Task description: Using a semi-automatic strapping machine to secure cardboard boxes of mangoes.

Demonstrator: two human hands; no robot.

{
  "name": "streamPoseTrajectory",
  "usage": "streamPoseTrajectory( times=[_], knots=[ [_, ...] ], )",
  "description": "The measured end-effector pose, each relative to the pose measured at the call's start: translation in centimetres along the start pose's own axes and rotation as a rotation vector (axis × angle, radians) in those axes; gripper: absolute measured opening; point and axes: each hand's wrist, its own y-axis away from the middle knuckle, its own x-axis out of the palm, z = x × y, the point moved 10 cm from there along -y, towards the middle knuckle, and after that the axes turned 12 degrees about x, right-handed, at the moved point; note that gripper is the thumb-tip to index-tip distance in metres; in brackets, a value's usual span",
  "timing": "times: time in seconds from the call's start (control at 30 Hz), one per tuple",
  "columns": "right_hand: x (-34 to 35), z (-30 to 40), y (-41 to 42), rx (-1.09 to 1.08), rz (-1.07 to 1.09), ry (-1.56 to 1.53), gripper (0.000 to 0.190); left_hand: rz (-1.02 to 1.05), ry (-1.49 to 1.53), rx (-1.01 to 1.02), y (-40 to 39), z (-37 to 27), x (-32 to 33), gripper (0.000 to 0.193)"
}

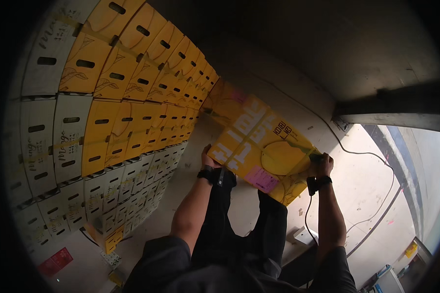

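Observation:
A yellow cardboard mango box (pixel 256 146) with a printed mango, large white characters, a pink label and strapping is held in front of my legs. My left hand (pixel 209 159) grips its left end, and my right hand (pixel 323 164) holds its right end. Each wrist wears a black band; a small dark device with a cable sits at the right wrist. Just beyond the box lies another yellow box (pixel 222 99) with a pink label, in shadow. The fingers under the held box are partly hidden.
Stacked yellow boxes (pixel 123 117) and white boxes (pixel 71 139) form a tall wall at the left. Cables (pixel 352 152) run across the floor on the right. A white box-shaped object (pixel 305 235) lies near my right leg. A red sheet (pixel 55 261) lies at lower left.

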Motion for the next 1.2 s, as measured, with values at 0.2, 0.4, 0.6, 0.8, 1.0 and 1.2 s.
streamPoseTrajectory(
  times=[0.2,0.4,0.6,0.8,1.0,1.2],
  knots=[
    [20.2,-3.4,-16.9,-0.075,-0.015,0.226,0.04,0.021,0.083,0.19,-22.4,-7.2,-6.8,0.055],
    [33.3,-5.3,-27.6,0.014,0.0,0.116,0.051,-0.091,0.126,0.123,-35.5,-9.3,-8.1,0.057],
    [40.3,-6.7,-20.5,0.188,0.196,0.157,0.082,-0.127,-0.227,0.139,-32.1,-15.2,-12.9,0.063],
    [32.4,-11.3,-4.5,-0.319,0.558,1.1,0.058,-0.161,-0.519,0.024,-20.2,-8.6,-9.2,0.066],
    [21.2,-11.7,21.5,0.016,0.543,0.839,0.052,-0.103,-1.031,-0.14,-5.4,-8.7,-8.4,0.057],
    [-9.7,-25.6,40.5,0.536,-0.161,-0.608,0.036,0.286,-1.443,-0.16,-1.3,-7.4,2.4,0.033]
  ],
)
